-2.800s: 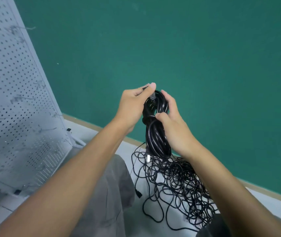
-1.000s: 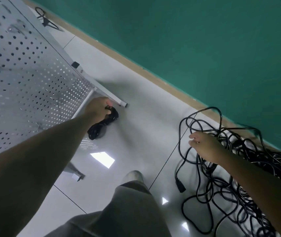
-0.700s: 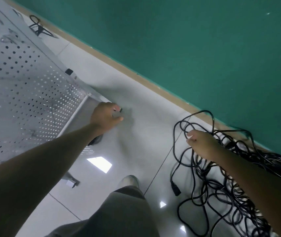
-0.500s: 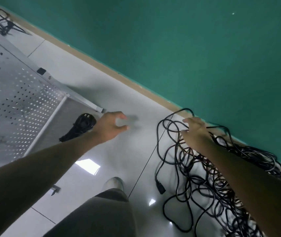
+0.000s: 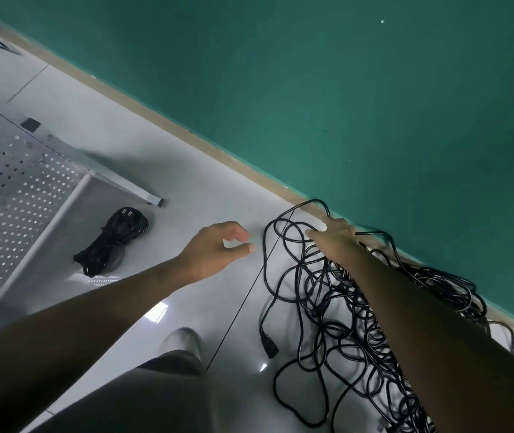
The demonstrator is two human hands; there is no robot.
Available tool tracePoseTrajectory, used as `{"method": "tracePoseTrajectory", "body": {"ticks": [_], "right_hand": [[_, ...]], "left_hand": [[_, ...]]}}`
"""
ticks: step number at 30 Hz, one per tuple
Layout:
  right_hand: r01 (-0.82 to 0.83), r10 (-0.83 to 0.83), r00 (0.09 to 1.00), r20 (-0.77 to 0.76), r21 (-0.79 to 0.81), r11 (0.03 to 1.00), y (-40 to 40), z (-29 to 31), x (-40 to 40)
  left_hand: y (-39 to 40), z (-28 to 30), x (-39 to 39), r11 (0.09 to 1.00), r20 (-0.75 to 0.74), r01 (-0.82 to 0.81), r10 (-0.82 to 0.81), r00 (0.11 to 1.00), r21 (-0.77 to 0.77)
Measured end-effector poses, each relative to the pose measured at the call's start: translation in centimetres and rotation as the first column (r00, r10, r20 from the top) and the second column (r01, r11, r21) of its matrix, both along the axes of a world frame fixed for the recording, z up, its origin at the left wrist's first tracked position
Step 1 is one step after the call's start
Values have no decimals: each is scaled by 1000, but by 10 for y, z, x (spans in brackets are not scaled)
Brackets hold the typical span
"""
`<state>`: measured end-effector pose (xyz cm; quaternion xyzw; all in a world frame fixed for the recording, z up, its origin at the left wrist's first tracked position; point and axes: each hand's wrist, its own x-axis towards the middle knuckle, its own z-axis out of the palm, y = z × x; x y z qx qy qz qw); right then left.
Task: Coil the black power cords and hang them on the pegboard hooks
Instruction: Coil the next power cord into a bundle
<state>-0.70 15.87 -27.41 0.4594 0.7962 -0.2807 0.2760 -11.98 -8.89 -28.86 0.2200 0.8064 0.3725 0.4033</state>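
White tiled floor [image 5: 187, 189] meets green wall [image 5: 343, 89], tangled cords [image 5: 343, 323] alongside.

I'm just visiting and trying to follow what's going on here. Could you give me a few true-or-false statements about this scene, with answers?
1. The coiled bundle hangs on the pegboard. False: it lies on the floor beside it.
2. The left hand holds nothing. True.
3. The right hand reaches into the tangled cords. True.
4. The wall is red. False: it is green.
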Motion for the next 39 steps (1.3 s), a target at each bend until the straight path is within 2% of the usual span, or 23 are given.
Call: {"method": "tracePoseTrajectory", "body": {"ticks": [2, 5, 11, 16, 19, 23, 27, 31, 34, 36, 39], "right_hand": [[86, -89, 990, -110, -31, 996, 0, 5, 5], [120, -137, 950, -280, -76, 990, -8, 30, 16], [158, -276, 791, -546, -254, 954, -32, 129, 47], [161, -311, 700, -642, -283, 946, -57, 236, 68], [130, -288, 653, -700, -271, 954, -75, 303, 81], [89, -230, 573, -787, -219, 972, -103, 383, 102], [60, -213, 431, -877, -208, 976, -132, 454, 132], [33, -202, 326, -924, -202, 979, -159, 514, 158], [5, -143, 309, -940, -149, 989, -181, 554, 183], [3, -91, 303, -949, -95, 996, -195, 574, 200], [4, -109, 298, -948, -113, 994, -214, 588, 226]], "left_hand": [[0, 4, -1, 1000, 3, 7, -7, 1000, 0], [3, 18, -4, 1000, 1, 25, -25, 1000, 13], [10, 81, -6, 989, -69, 93, -85, 994, 112], [26, 175, -2, 970, -101, 132, -114, 988, 205], [37, 247, 9, 940, -62, 206, -196, 979, 271], [41, 336, 39, 874, -123, 374, -353, 928, 309], [31, 410, 88, 816, -191, 477, -437, 879, 327], [15, 448, 144, 765, -219, 444, -387, 896, 467], [2, 462, 180, 756, -270, 356, -242, 932, 550], [-9, 467, 196, 742, -187, 246, -164, 969, 624], [-35, 475, 223, 722, -39, 152, -171, 985, 675]]}}
